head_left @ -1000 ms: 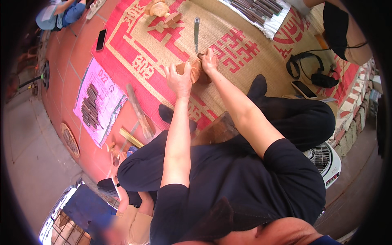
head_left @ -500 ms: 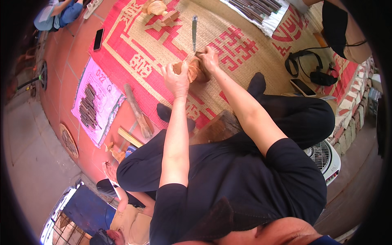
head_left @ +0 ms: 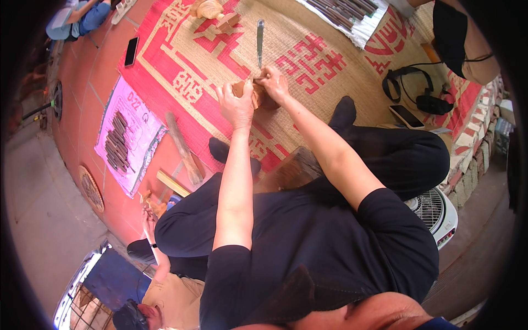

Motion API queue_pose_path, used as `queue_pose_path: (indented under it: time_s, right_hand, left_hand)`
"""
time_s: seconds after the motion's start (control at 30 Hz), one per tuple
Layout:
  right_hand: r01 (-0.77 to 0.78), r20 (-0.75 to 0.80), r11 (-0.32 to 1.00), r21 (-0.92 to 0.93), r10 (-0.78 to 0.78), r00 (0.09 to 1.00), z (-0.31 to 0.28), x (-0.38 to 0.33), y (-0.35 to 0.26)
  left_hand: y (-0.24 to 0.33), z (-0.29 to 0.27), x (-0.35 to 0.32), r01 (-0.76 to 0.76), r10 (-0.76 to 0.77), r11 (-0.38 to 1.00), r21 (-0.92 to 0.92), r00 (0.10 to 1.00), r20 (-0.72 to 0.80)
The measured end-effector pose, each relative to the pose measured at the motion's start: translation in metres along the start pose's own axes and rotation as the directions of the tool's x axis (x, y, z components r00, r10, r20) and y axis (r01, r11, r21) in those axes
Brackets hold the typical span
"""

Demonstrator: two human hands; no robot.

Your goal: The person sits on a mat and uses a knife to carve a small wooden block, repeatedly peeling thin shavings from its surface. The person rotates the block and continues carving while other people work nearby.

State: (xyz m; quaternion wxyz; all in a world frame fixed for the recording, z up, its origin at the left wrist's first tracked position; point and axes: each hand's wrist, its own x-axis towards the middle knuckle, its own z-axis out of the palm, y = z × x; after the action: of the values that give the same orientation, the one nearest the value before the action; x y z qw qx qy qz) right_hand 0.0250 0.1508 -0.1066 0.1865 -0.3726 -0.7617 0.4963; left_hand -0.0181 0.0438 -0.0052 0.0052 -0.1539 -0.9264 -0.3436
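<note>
Both hands meet over a wood block (head_left: 248, 91) on the woven mat (head_left: 308, 66), at 12 o'clock from the person's knees. The left hand (head_left: 235, 105) has its grip curled around the block's near side. The right hand (head_left: 273, 82) has its grip pinched on a chisel (head_left: 260, 43), whose blade points to 12 o'clock, away from the block. A mallet (head_left: 184, 148) lies well apart at 8 o'clock, and headphones (head_left: 421, 93) at 3 o'clock.
</note>
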Motion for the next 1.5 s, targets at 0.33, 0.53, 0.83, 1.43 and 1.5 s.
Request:
queue_pose_path:
  time_s: [0.33, 0.53, 0.83, 1.43, 1.5]
  right_hand:
    - [-0.229, 0.033, 0.973, 0.003, 0.229, 0.973, -0.009, 0.017, 0.001]
    - [-0.019, 0.098, 0.964, -0.265, 0.047, 0.994, 0.012, 0.015, 0.001]
    - [-0.001, 0.232, 0.983, 0.183, -0.042, 0.972, 0.013, 0.011, 0.017]
    - [-0.173, 0.368, 0.978, -0.113, 0.203, 0.908, 0.017, 0.069, 0.070]
    - [-0.161, 0.292, 0.961, 0.224, 0.091, 0.952, 0.023, 0.072, 0.079]
  left_hand:
    - [0.001, 0.003, -0.001, -0.040, 0.040, 0.999, -0.001, 0.998, -0.046]
    - [0.012, -0.003, -0.001, -0.026, 0.027, 0.999, 0.035, 0.999, -0.025]
    - [-0.001, -0.008, -0.004, 0.082, -0.084, 0.995, -0.060, 0.996, -0.033]
    - [0.002, -0.003, -0.023, 0.053, -0.058, 0.996, -0.067, 0.996, -0.075]
    - [0.003, -0.014, -0.022, 0.046, -0.055, 0.996, -0.082, 0.993, -0.108]
